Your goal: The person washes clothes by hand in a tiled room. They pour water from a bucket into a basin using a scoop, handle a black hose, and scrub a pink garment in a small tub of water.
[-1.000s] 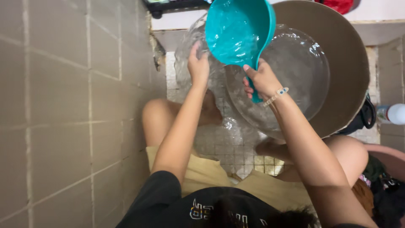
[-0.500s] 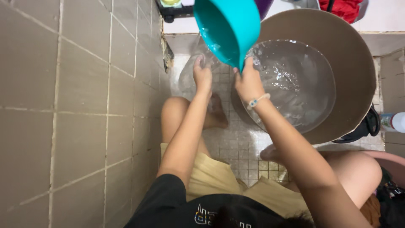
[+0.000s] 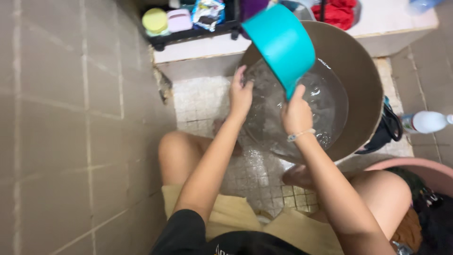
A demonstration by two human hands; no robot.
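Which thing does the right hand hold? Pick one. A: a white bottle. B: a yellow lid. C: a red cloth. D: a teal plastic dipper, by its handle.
D: the right hand grips the handle of the teal dipper, raised over the water in the brown tub, while the left hand rests at the tub's near edge.

A crinkled foil packet (image 3: 206, 12) lies on the dark shelf (image 3: 188, 34).

wall (image 3: 71, 118): grey-beige tiles, left | floor (image 3: 203, 101): small wet mosaic tiles | ledge (image 3: 396, 23): pale, top
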